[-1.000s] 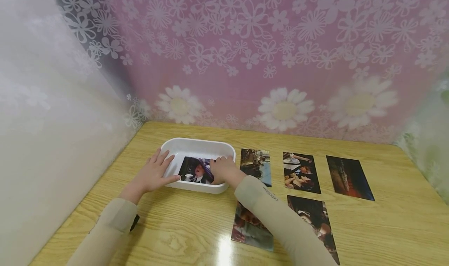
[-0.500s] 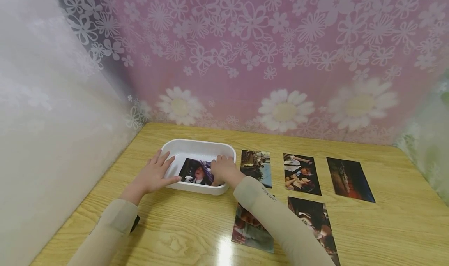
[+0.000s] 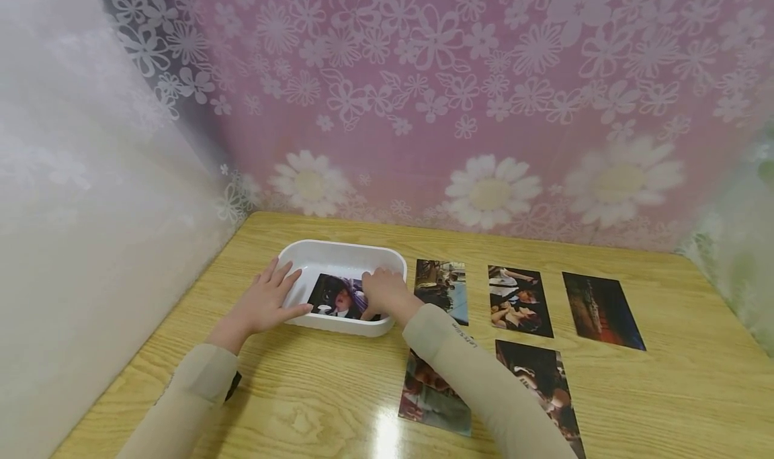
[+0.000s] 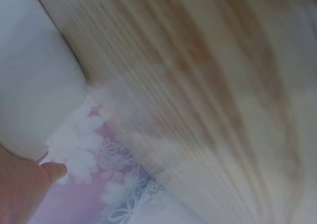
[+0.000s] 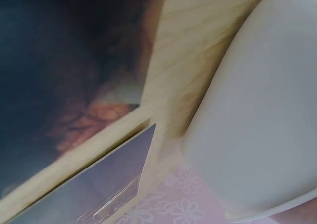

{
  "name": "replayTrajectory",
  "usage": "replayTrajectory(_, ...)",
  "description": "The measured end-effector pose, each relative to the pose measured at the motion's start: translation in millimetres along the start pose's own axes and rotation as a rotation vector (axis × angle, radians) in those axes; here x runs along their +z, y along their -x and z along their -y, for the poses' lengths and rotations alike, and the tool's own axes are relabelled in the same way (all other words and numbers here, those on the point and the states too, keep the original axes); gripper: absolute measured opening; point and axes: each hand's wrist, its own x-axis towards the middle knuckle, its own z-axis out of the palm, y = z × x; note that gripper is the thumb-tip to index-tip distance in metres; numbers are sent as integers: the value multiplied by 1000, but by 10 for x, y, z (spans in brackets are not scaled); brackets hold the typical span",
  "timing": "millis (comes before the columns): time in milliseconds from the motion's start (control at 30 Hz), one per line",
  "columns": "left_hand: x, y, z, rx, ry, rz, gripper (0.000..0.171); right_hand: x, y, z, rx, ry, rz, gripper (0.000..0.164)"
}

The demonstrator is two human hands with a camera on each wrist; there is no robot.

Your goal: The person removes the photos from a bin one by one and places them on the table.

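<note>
A white plastic tray (image 3: 347, 246) with rounded corners sits on the wooden table. Inside it lies a dark photo card (image 3: 332, 296) showing a figure under something purple. My right hand (image 3: 387, 294) reaches over the tray's right side, fingers curled and thumb down on the card's right end. That hand hides part of the card. Across the left rim, my left hand (image 3: 263, 301) rests with spread fingers, its thumb along the near rim. The left wrist view catches a thumb (image 4: 55, 171) at the rim, beside the tray's outer wall (image 4: 34, 75).
Right of the tray, photo cards lie in two rows: a street scene (image 3: 441, 287), a group picture (image 3: 520, 301) and a dark one (image 3: 603, 310) behind, others (image 3: 435, 398) nearer, partly under the right sleeve (image 3: 478, 378). A flowered pink curtain (image 3: 411, 143) hangs behind the table.
The right thumb now sits a little further onto the photo card, which has shifted slightly in the tray. The left hand holds its place.
</note>
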Motion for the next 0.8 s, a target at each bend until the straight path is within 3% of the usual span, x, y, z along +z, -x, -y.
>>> replayTrajectory(167,-6,2,-10,-1,1,10,83,20,-6,-1,24,7,10,53)
replayTrajectory(333,-16,3,-33,-1,13,14,83,55,-21,-30,13,-3,-58,48)
replayTrajectory(533,-3,-8,-21,0,6,8,82,13,-25,-66,-46,-103,-177,42)
replayTrajectory(700,-5,-18,-6,-6,-1,16,83,-49,-15,-106,-99,-203,-212,30)
replayTrajectory(800,-16,-15,-9,-7,-5,25,83,-76,11,-145,-138,-271,-241,34)
